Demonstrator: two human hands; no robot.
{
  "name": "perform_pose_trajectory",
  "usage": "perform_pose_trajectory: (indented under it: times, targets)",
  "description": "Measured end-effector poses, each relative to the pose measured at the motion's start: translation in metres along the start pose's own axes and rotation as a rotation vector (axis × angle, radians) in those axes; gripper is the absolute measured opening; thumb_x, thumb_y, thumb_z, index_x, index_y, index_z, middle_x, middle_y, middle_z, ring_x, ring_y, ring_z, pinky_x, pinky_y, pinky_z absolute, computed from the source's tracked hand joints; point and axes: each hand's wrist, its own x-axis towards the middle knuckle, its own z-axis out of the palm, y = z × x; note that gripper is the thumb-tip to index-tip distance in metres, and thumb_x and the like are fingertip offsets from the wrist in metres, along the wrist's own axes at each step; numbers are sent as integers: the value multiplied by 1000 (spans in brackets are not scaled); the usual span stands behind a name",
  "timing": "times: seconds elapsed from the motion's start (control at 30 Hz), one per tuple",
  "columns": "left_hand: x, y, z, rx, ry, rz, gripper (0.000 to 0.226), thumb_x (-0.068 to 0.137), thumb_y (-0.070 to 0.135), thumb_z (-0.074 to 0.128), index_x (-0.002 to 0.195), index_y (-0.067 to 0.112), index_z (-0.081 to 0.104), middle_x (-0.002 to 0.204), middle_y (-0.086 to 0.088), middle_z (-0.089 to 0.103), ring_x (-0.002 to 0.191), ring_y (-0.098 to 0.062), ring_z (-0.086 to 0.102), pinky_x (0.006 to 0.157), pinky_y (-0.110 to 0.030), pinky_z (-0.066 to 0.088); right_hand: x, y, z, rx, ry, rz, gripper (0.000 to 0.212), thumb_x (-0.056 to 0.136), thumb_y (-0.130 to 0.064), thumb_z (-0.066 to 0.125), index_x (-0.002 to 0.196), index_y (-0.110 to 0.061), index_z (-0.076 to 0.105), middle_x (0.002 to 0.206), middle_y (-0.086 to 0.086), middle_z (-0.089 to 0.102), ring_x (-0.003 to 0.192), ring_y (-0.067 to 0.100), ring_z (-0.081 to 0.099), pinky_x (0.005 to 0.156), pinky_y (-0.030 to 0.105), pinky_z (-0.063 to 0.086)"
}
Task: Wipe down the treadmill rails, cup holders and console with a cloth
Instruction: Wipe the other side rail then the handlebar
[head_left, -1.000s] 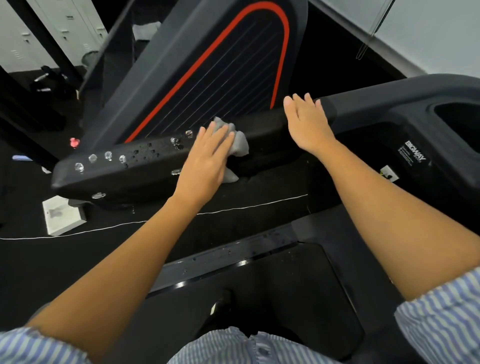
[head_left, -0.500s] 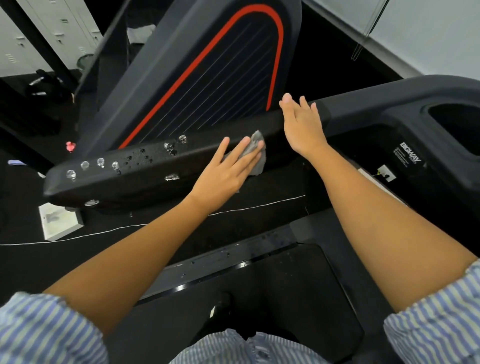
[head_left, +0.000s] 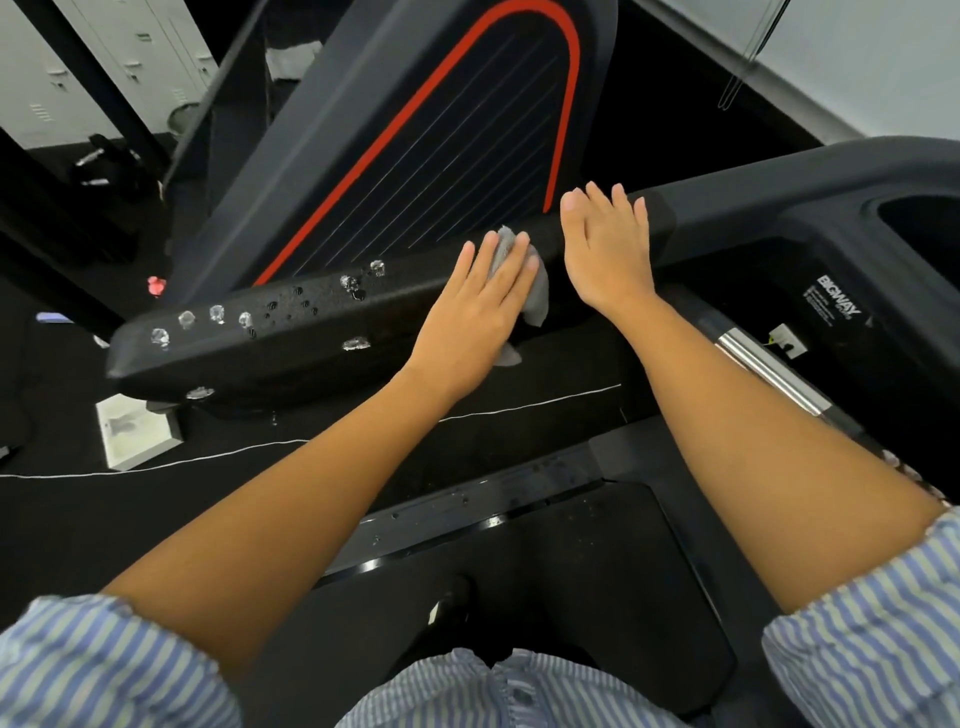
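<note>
The left hand (head_left: 470, 322) pressed a grey cloth (head_left: 535, 296) (bunched beneath its straight fingers) against the rail (head_left: 291, 338); just beside them, the right hand (head_left: 605, 254) rested flat, holding nothing.

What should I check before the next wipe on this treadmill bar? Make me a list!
1. The cloth is under the left hand: ok, flat fingers press it on the rail.
2. The right hand is out of the way: ok, it rests open on the rail, right of the cloth.
3. The rail is dry: not ok, droplets sit on it left of the cloth.
4. The cup holder is wiped: cannot tell, its inside is dark.
5. The cloth is clean enough: cannot tell, the hand hides most of it.
</note>
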Motion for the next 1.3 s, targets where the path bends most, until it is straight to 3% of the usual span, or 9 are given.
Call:
perform_pose_trajectory:
  times: [0.1, 0.17, 0.23, 0.33, 0.5, 0.67, 0.8, 1.1, 1.3]
  targets:
    - [-17, -9, -11, -247, 162, -153, 60, 84, 9, 42, 141, -4, 26, 149, -26, 24, 138, -44, 19, 113, -47, 9, 4, -1, 3, -32, -14, 28, 57, 100, -42, 10, 142, -13, 37, 153, 6, 28, 145, 24, 9, 118, 43, -2]
    - [-35, -21, -12, -395, 280, -280, 52, 88, 4, 35, 139, -4, 31, 148, -25, 27, 138, -42, 19, 113, -45, 6, 4, -5, 2, -35, -34, 66, 59, 100, -44, 10, 143, -13, 35, 155, 7, 24, 146, 25, 5, 117, 43, -4]
    - [-50, -35, -11, -445, 280, -403, 49, 93, 2, 38, 142, -1, 29, 151, -22, 23, 141, -37, 13, 115, -41, 2, 0, -15, 3, -38, -41, 51, 58, 100, -44, 12, 145, -12, 31, 156, 9, 19, 146, 26, 2, 116, 44, -5]
    - [-56, -48, -3, -406, 217, -511, 44, 98, 11, 38, 140, -1, 34, 147, -21, 31, 140, -37, 19, 116, -44, 7, -16, -41, 11, -40, -36, -158, 57, 100, -43, 19, 147, -10, 24, 156, 12, 14, 145, 28, 1, 116, 43, -3]
    - [-45, -57, 0, -354, 146, -521, 40, 99, 18, 34, 132, -1, 45, 138, -19, 46, 134, -37, 33, 114, -49, 16, -37, -67, 31, -92, -98, -389, 56, 100, -42, 24, 145, -9, 27, 154, 9, 24, 145, 25, 10, 118, 40, 4]
    - [-49, -76, 3, -322, 114, -595, 41, 99, 22, 30, 129, 2, 49, 137, -16, 48, 133, -32, 37, 114, -49, 14, -35, -64, 30, -69, -102, -372, 55, 101, -42, 23, 145, -11, 27, 153, 6, 27, 144, 22, 15, 118, 36, 8]
    - [-47, -61, 0, -352, 132, -690, 38, 98, 16, 32, 126, -4, 49, 135, -21, 47, 132, -37, 35, 114, -48, 19, -37, -68, 31, -59, -126, -351, 57, 100, -44, 22, 147, -11, 23, 155, 5, 23, 145, 22, 11, 118, 36, 5]
    - [-57, -53, 1, -310, 125, -542, 41, 98, 12, 36, 135, -5, 39, 142, -23, 39, 137, -39, 27, 113, -50, 17, -39, -69, 31, -61, -115, -345, 57, 100, -44, 22, 147, -11, 22, 156, 6, 22, 145, 22, 9, 118, 36, 3]
    - [-71, -65, 4, -311, 157, -654, 39, 98, 13, 35, 131, -6, 44, 138, -24, 44, 133, -41, 32, 113, -49, 18, -38, -69, 31, -70, -115, -339, 58, 100, -45, 22, 147, -12, 23, 155, 5, 22, 145, 22, 10, 118, 36, 4]
